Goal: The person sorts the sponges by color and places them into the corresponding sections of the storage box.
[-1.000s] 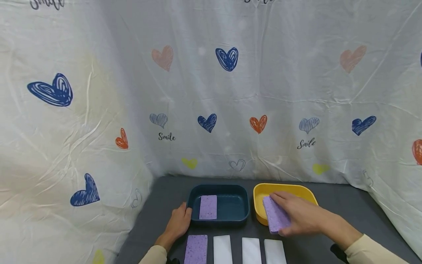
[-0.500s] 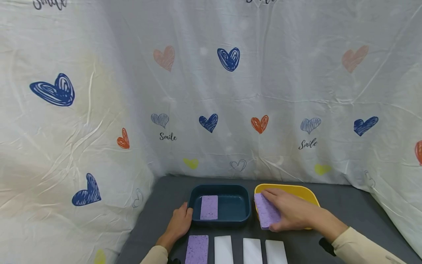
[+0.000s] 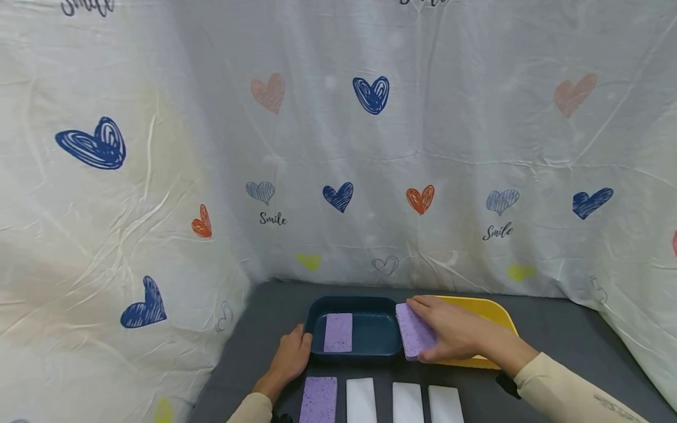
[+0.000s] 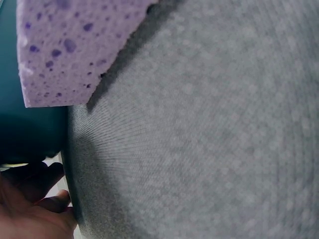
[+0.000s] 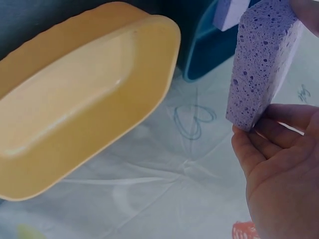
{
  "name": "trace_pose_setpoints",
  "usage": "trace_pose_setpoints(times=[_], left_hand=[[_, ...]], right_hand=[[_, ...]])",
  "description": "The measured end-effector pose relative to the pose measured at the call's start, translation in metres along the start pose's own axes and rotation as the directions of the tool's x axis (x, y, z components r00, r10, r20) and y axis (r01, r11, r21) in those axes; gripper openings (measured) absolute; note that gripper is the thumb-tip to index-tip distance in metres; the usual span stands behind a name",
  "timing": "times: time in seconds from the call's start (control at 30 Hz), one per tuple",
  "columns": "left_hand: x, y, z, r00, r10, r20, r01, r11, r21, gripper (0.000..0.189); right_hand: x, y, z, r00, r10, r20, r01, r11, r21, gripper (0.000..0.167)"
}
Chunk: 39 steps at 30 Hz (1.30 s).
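Observation:
My right hand (image 3: 457,332) pinches a purple sponge (image 3: 415,331) by its edges, thumb at the near side and fingers at the far side. The held sponge is above the gap between a teal container (image 3: 375,355) and a yellow container (image 3: 478,302), overlapping the teal rim in the head view. In the right wrist view the sponge (image 5: 259,64) hangs tilted, clear of the yellow container. Inside the teal container, toward its left, stands another purple sponge (image 3: 338,332). My left hand (image 3: 291,352) touches the teal container's left outer wall, its fingertips partly hidden.
In front of the containers, a purple sponge (image 3: 319,399) and three white blocks (image 3: 361,400) form a row on the grey tabletop (image 3: 264,329). A white curtain (image 3: 296,147) printed with hearts hangs behind and along both sides.
My right hand has carried the purple sponge leftward and slightly away, from over the yellow container to the teal container's right rim. The left hand keeps its place at the teal container.

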<state>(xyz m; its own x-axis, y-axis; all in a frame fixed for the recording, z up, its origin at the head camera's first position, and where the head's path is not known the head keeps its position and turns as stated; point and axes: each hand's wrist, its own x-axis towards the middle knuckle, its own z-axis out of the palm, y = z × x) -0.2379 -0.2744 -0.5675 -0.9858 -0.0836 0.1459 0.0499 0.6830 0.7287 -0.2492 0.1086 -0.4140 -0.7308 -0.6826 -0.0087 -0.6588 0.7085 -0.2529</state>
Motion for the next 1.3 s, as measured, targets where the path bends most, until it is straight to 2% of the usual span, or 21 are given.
trace_pose_setpoints(times=[0.3,0.57,0.8,1.3], left_hand=[[-0.001,0.001,-0.001,1.000,0.009,0.010,-0.009,1.000,-0.013,0.023],[-0.001,-0.002,0.000,0.995,0.092,-0.044,-0.092,0.996,-0.003,0.026],[-0.001,0.001,-0.002,1.000,0.022,0.006,-0.022,1.000,-0.012,0.022],[0.002,-0.003,0.000,0.999,0.033,0.004,-0.033,0.999,0.012,0.019]], right_hand=[[0.015,-0.007,-0.002,1.000,-0.017,0.001,0.017,1.000,0.014,0.107],[0.029,-0.011,-0.002,1.000,-0.005,0.009,0.004,1.000,0.028,0.106],[0.038,-0.014,-0.001,1.000,-0.007,0.007,0.007,1.000,0.026,0.105],[0.059,-0.018,0.004,1.000,-0.008,-0.019,0.008,1.000,0.025,0.103]])
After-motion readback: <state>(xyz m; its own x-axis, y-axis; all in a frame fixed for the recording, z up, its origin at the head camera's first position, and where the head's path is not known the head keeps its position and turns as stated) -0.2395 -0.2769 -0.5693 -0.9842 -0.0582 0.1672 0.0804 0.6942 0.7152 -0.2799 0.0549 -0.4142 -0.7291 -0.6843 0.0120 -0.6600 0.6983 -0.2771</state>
